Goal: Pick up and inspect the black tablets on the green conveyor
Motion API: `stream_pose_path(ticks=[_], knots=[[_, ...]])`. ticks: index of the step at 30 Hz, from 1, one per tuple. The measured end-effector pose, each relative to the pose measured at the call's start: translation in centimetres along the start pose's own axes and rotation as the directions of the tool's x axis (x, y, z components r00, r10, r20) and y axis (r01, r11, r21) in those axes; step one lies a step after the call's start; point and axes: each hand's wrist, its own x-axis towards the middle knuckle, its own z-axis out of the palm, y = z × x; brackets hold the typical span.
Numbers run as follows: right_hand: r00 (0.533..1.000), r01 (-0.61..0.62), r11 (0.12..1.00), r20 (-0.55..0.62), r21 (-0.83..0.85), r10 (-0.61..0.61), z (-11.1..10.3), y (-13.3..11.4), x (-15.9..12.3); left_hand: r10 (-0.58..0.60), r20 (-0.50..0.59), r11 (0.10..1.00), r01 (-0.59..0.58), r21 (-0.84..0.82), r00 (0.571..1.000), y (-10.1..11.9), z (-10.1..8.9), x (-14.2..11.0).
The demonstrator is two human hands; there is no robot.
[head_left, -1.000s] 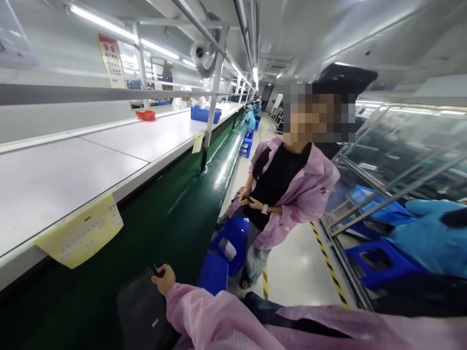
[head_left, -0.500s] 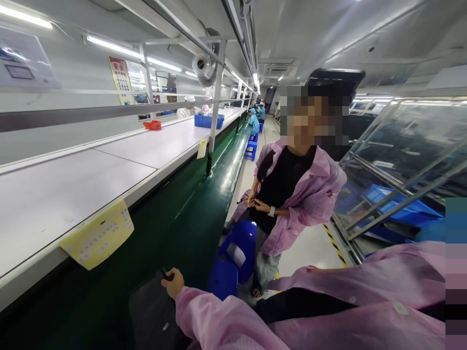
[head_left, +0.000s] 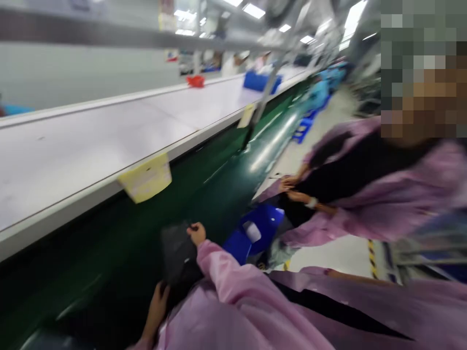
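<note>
A dark flat object (head_left: 177,253) lies on the green conveyor belt (head_left: 109,262) in front of me. My right hand (head_left: 197,233), in a pink sleeve, has its fingers curled over the object's far top edge. My left hand (head_left: 156,306) comes up from the bottom of the view and touches the object's near edge; its fingers are smeared by motion. The whole view is blurred.
A white shelf (head_left: 73,150) with a yellow label (head_left: 146,180) runs above the belt, with a red tray (head_left: 196,80) and a blue bin (head_left: 260,80) far along it. A co-worker in a pink coat (head_left: 365,194) stands right, beside blue stools (head_left: 255,233). Yellow-black floor tape (head_left: 372,253) lies beyond.
The view has swung down and to the left and gone blurry. My left hand has come into view at the dark object's near edge. My right hand stays on its far edge.
</note>
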Motion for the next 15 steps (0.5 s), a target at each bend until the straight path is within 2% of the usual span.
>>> stream_pose_path(ticks=[2,5,9,15], knots=[[0.998,0.021,1.000,0.054,0.000,-0.021,0.6,0.6,1.1,-0.069,-0.024,0.996,0.067,-0.061,0.997,-2.6,-0.5,-1.9],[0.993,0.043,0.999,0.108,0.011,-0.044,1.4,1.3,2.6,-0.117,-0.057,0.984,0.108,-0.140,0.991,-4.2,-0.5,-2.1],[0.991,0.068,0.997,0.113,0.034,-0.072,1.2,1.3,3.1,-0.124,-0.071,0.971,0.107,-0.213,0.990,-3.9,-0.1,-1.2],[0.990,0.081,0.996,0.111,0.048,-0.086,1.1,0.8,3.6,-0.133,-0.138,0.964,0.096,-0.247,0.981,-2.2,0.2,-1.5]])
